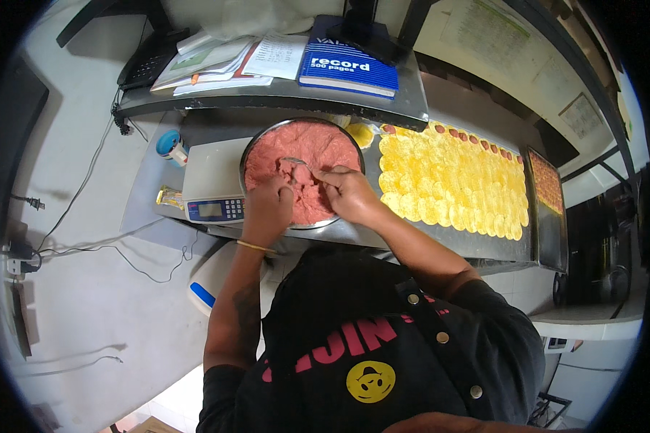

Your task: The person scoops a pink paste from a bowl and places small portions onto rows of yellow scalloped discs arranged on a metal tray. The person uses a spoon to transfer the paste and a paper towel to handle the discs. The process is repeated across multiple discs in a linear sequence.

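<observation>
Hands, left and right, pinch soft pink paste, perhaps around a thin spoon, in round steel bowl

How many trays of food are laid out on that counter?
2: a big tray of yellow rounds right of the meat bowl, and a smaller tray at its far right end.

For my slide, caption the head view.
Both hands work a spoon in a bowl of pink mince.

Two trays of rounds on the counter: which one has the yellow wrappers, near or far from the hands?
The near tray, right beside the bowl of pink mince, is covered with yellow wrappers. The far tray, at the counter's right end, holds reddish-orange rounds instead.
</observation>
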The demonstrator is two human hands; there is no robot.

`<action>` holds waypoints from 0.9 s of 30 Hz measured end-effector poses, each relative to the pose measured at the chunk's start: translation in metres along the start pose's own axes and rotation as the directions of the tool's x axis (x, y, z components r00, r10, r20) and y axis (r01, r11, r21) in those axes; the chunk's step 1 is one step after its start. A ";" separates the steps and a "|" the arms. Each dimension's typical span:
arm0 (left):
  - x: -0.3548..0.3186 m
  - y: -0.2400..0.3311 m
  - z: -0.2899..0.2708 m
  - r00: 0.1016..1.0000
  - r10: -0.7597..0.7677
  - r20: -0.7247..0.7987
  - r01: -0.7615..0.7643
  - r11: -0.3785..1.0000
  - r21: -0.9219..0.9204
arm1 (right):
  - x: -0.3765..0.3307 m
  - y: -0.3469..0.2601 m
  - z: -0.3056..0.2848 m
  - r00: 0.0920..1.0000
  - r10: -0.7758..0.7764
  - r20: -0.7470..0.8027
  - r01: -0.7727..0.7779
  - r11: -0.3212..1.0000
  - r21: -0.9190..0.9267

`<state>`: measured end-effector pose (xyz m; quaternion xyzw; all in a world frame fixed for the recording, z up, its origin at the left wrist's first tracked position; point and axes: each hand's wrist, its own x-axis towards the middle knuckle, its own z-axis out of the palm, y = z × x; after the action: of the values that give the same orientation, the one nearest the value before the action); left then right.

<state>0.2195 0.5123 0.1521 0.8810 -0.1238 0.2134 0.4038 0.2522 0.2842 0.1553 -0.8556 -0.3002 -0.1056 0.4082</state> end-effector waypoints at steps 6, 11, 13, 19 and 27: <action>0.012 -0.015 -0.006 0.993 -0.061 -0.102 0.070 0.994 0.086 | -0.028 -0.016 -0.021 0.989 0.143 -0.041 -0.143 0.990 0.013; 0.008 -0.012 -0.017 0.994 -0.113 -0.003 0.113 0.988 0.103 | -0.021 -0.023 -0.029 0.994 0.099 -0.047 -0.101 0.994 -0.039; 0.008 -0.007 -0.021 0.995 -0.100 0.013 0.098 0.990 0.102 | -0.019 -0.028 -0.025 0.997 0.053 -0.049 -0.055 0.997 -0.055; 0.007 0.009 -0.034 0.995 -0.079 0.054 0.071 0.988 0.136 | -0.015 -0.055 -0.021 0.994 0.104 -0.028 -0.106 0.987 -0.121; 0.003 0.020 -0.053 0.975 0.022 0.219 -0.072 0.972 0.222 | -0.011 -0.078 -0.019 0.978 0.187 0.095 -0.135 0.907 -0.399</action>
<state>0.1995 0.5395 0.1971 0.9362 -0.1624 0.1393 0.2789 0.1979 0.3027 0.2121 -0.9467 -0.2273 -0.0729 0.2164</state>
